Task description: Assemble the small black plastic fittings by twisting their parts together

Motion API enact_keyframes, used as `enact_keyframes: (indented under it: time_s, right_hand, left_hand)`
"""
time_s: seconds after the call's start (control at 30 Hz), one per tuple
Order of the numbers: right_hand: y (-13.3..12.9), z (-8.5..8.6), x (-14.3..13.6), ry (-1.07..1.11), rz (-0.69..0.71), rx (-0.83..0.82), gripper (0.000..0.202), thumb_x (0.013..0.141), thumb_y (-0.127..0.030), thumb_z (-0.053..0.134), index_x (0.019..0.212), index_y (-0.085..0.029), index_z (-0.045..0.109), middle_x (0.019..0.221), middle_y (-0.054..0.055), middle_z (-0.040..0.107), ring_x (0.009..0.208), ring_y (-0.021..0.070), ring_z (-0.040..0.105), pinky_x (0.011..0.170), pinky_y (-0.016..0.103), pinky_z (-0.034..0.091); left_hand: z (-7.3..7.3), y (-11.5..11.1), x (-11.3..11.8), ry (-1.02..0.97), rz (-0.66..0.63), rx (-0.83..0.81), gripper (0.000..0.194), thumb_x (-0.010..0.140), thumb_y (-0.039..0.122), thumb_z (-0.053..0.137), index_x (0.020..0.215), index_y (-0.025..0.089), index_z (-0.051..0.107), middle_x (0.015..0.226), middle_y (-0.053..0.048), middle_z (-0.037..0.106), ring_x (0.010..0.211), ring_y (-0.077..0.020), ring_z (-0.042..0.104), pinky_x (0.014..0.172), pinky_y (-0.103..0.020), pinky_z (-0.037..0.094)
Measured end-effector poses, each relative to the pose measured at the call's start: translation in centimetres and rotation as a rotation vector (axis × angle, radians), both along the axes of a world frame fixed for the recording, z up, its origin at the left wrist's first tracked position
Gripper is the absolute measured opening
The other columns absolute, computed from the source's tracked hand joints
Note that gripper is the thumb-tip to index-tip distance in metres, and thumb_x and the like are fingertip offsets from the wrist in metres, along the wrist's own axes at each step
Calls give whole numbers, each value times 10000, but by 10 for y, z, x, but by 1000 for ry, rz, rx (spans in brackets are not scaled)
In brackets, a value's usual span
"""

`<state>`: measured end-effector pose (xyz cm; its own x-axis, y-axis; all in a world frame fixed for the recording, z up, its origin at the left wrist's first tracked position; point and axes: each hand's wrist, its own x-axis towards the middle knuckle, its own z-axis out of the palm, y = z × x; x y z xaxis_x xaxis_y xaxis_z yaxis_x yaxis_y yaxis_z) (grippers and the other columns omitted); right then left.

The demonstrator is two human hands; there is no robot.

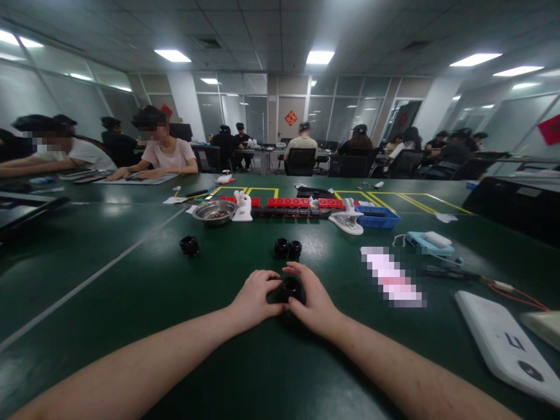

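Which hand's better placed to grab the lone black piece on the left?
Left hand, probably: it's closer to the lone black piece; the right hand, at the near black piece, is farther.

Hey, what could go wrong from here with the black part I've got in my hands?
The rounded black part between your left hand and right hand looks smooth, so it might slip or roll if your grip loosens. Reaching forward, you could also bump the two similar parts standing side by side just beyond your hands.
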<state>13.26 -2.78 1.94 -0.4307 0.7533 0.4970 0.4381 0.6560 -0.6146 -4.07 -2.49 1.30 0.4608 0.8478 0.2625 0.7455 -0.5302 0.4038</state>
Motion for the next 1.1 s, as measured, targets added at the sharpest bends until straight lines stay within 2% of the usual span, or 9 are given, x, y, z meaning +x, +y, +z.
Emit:
enact_keyframes:
  time_s: [0.1,0.2,0.33,0.47,0.57,0.7,0.8,0.93,1.1]
  right_hand:
    - [0,2,0,-3,-99,16,568,647,-207,597,1160,-188,356,1132,109,478,1066,258,445,910,456,358]
    - [3,0,-1,-23,-199,-21,527,608,-293,663,1066,-178,427,988,94,520,933,260,502,813,442,419]
    - [6,-3,1,4,-113,-58,473,637,-199,588,1075,-192,410,926,56,541,891,221,527,819,410,421]
    - [4,-3,4,43,25,-19,692,625,-95,506,1253,-199,235,1158,93,478,1094,223,440,947,425,329]
    - [3,-1,3,25,-61,40,709,651,-202,588,1266,-190,236,1193,118,438,1112,257,414,939,447,333]
    - [4,-2,1,-33,-196,53,607,653,-309,635,1178,-182,357,975,91,527,929,260,503,826,451,409]
    - [2,-1,0,-41,-153,56,522,674,-216,572,1151,-185,362,903,63,558,895,239,520,836,444,401]
    - [-2,3,0,-26,-34,89,575,645,-118,489,1186,-194,308,1085,83,527,1040,232,471,936,460,324]
    - [-1,4,-1,-45,-203,82,533,648,-282,604,1119,-171,381,989,99,524,944,264,501,821,450,413]
  left_hand:
    - [1,0,0,14,3,-7,355,660,364,658,987,232,618,1072,-54,544,1001,-251,465,876,-399,368]
    - [1,-1,0,5,-2,-13,342,675,376,642,987,238,618,1065,-51,541,996,-246,466,872,-395,372]
    - [0,0,0,-3,-7,-15,340,676,373,641,990,245,615,1063,-45,538,994,-242,465,870,-391,373]
    - [2,0,1,0,-8,-20,353,675,386,642,988,225,613,1062,-54,542,986,-242,471,868,-391,379]
    - [3,-1,1,9,-3,-22,360,673,373,647,994,215,611,1076,-62,539,1001,-246,466,872,-392,380]
    - [3,-1,1,4,-8,-9,315,680,366,639,964,232,623,1051,-49,548,970,-237,480,859,-387,387]
    - [2,-1,1,8,-17,-3,315,688,366,631,972,232,617,1052,-45,548,971,-234,480,864,-383,382]
    - [0,0,1,17,-23,16,343,684,369,633,984,204,611,1055,-58,553,975,-236,480,873,-379,376]
    - [-1,1,0,15,-29,23,345,679,372,635,977,199,615,1049,-59,553,975,-236,481,872,-376,375]
